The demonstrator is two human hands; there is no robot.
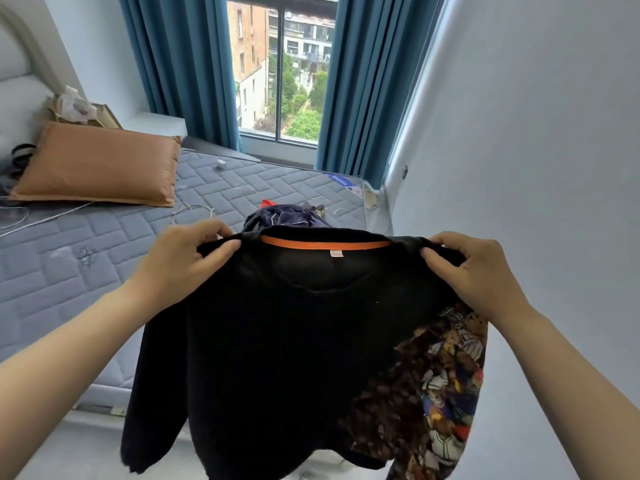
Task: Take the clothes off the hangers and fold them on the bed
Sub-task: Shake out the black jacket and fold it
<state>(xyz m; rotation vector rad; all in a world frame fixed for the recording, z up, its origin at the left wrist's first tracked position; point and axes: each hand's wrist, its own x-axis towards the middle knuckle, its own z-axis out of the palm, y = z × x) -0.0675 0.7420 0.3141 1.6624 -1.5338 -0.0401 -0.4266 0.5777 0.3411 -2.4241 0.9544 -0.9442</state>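
Head view looks down on a black sweater [277, 341] held up by its shoulders in front of the person, hanging free in the air above the floor by the foot of the bed [104, 244] and touching neither. An orange band [325, 243] lines the inside of its neck, with a small white label [335, 253] just under it. A patterned panel [446, 368] printed with teddy bears covers the lower right side of the garment. The left hand [180, 261] pinches the left shoulder seam, thumb on the near side and fingers curled over the top edge. The right hand [474, 271] grips the right shoulder the same way, with cloth bunched under its fingers. Both forearms are bare and reach in from the bottom corners. Just behind the collar, a pile of dark clothes [287, 218] with a bit of red showing lies on the quilted grey-blue mattress near its foot. Thin white cables [45, 220] trail across the mattress on the left, and a small white box [220, 164] sits farther up near the window side. An orange pillow [100, 164] rests at the head end, with black straps [20, 157] beside it and a paper bag [83, 110] behind it. Blue curtains [183, 64] hang on either side of a window [284, 64] that looks out on buildings and trees. A pale wall [536, 133] fills the right.
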